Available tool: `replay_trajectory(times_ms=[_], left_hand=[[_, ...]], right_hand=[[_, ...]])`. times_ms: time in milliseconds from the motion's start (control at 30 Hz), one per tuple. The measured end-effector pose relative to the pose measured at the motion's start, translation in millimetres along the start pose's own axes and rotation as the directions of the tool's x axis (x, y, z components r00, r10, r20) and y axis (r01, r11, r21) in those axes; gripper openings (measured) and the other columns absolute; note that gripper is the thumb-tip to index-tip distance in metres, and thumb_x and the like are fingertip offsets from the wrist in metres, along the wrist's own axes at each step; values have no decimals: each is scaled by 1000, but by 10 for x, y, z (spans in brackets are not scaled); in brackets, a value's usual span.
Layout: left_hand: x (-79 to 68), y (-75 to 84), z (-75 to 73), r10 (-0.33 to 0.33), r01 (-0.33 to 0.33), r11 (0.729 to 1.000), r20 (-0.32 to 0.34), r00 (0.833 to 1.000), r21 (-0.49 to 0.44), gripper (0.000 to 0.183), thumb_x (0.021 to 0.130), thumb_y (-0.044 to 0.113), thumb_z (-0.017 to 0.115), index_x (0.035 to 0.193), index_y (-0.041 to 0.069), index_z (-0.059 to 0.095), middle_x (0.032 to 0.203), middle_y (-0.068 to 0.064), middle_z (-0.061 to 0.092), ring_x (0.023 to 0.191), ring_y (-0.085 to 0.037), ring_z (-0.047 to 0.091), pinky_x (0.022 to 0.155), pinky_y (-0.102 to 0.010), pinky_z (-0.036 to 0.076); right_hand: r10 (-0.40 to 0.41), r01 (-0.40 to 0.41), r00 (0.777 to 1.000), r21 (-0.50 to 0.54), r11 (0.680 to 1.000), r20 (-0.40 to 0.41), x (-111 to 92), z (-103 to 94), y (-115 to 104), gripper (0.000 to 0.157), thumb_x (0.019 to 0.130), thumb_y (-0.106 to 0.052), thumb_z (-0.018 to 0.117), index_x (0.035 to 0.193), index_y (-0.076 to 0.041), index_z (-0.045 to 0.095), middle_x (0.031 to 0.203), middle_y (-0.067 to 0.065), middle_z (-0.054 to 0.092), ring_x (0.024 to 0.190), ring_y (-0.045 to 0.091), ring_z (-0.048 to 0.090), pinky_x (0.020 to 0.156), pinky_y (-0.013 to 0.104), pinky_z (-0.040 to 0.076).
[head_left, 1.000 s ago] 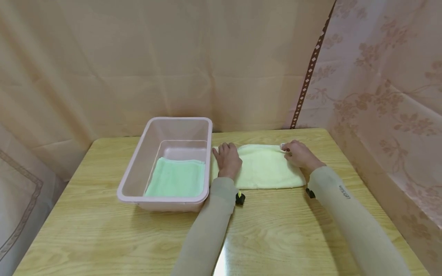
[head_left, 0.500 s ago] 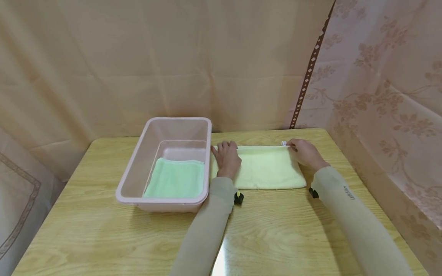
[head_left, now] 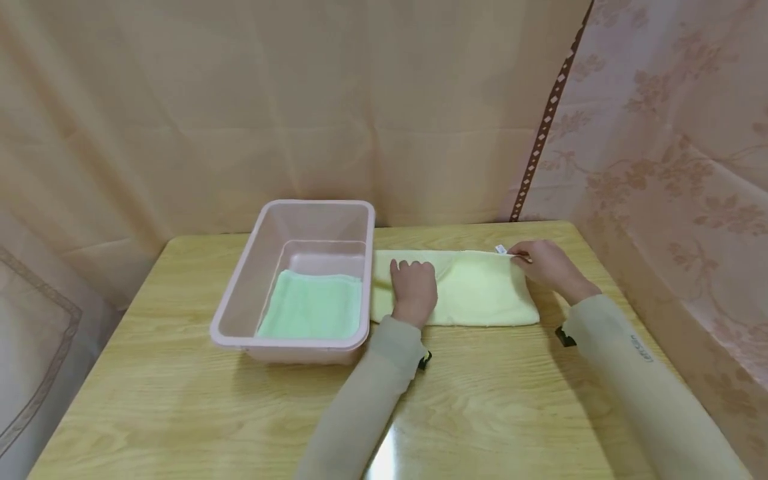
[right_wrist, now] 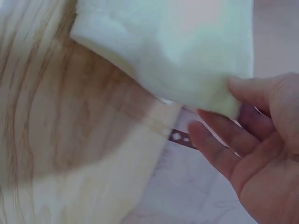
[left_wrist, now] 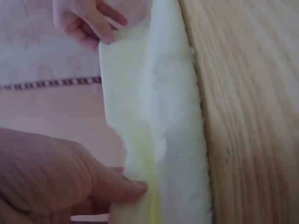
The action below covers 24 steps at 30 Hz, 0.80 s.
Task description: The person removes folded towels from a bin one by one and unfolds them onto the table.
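A pale yellow towel (head_left: 486,290) lies folded on the wooden table, right beside the basin. My left hand (head_left: 415,291) is over its left part with curled fingers. The thumb (left_wrist: 126,189) presses on the cloth in the left wrist view, and the upper layer is creased there. At the far right corner, my right hand (head_left: 549,267) pinches the towel between thumb (right_wrist: 252,91) and fingers. A small white tag (head_left: 501,249) sticks out by that corner. The left hand's fingertips are partly hidden.
A pink plastic basin (head_left: 239,293) stands to the left, close against the towel's left end. Inside it lies a folded green towel (head_left: 315,307). A beige curtain (head_left: 312,113) hangs behind the wooden table (head_left: 480,400), and a floral pink cloth (head_left: 678,147) at the right.
My left hand has moved right along the yellow towel, away from its far left corner, creasing the upper layer. My right hand stays at the far right corner. The head view has shifted slightly.
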<state>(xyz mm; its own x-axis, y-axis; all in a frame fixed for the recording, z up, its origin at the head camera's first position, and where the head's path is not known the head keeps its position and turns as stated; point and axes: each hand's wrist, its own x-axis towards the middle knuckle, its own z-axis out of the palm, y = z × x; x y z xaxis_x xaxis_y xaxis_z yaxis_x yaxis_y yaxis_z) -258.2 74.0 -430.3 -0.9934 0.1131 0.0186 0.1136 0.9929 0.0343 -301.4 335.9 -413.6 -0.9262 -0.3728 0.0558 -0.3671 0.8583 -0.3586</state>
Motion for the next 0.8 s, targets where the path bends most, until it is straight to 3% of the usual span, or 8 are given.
replay_trajectory(times_ms=[100,200,333,467,533,633,733,800], left_hand=[[-145,42,-76,35,-36,999,33,999,22,19,101,17,60,109,22,78,107,-1,74,108,-27,65,115,-53,32],[-338,55,-133,91,-91,994,7,996,60,15,99,16,64,97,20,79,96,-2,74,93,-24,68,107,-51,42],[-640,57,-159,205,-200,974,-47,978,103,18,94,13,69,78,19,74,76,0,68,71,-17,62,74,-37,53],[-923,-2,-174,306,-298,948,-67,950,113,26,92,9,70,67,18,67,64,0,56,60,-13,54,48,-27,45],[-1043,-50,-187,345,-338,935,-59,937,106,29,91,7,69,65,18,64,63,0,54,58,-13,54,44,-26,43],[-1184,-132,-196,408,-405,908,-12,913,103,30,90,3,69,65,18,61,62,2,53,58,-11,53,43,-25,42],[-1290,-235,-225,485,-488,872,61,872,47,29,91,2,67,67,17,60,63,2,52,57,-9,48,43,-24,41],[-1339,-313,-248,530,-528,848,121,839,-51,31,93,1,64,67,17,57,62,5,47,56,-7,40,44,-23,36]], right_hand=[[-71,71,997,12,997,38,-115,-73,-42,19,99,-3,64,113,7,72,110,24,72,100,39,69,87,55,54],[-119,115,990,47,992,75,-246,-156,-84,17,99,-4,64,111,3,74,108,20,73,99,36,70,87,53,55],[-161,153,980,74,985,115,-481,-288,-133,16,97,-3,66,110,-2,76,106,13,75,89,27,71,78,43,58],[-218,206,963,89,974,157,-735,-347,-180,17,96,-3,68,111,-5,77,103,9,76,70,7,62,62,28,50],[-254,239,951,99,966,177,-857,-348,-196,17,95,-3,69,110,-6,77,100,8,76,65,0,55,58,24,47],[-308,293,930,105,951,200,-1023,-338,-204,17,92,-2,72,107,-6,78,96,4,77,66,-2,57,57,22,48],[-363,344,907,123,931,213,-1149,-314,-199,18,89,-2,74,106,-7,79,94,2,77,76,1,67,59,22,53],[-396,367,890,160,916,226,-1213,-288,-196,18,88,-1,75,105,-6,79,94,1,77,81,4,70,61,23,56]])
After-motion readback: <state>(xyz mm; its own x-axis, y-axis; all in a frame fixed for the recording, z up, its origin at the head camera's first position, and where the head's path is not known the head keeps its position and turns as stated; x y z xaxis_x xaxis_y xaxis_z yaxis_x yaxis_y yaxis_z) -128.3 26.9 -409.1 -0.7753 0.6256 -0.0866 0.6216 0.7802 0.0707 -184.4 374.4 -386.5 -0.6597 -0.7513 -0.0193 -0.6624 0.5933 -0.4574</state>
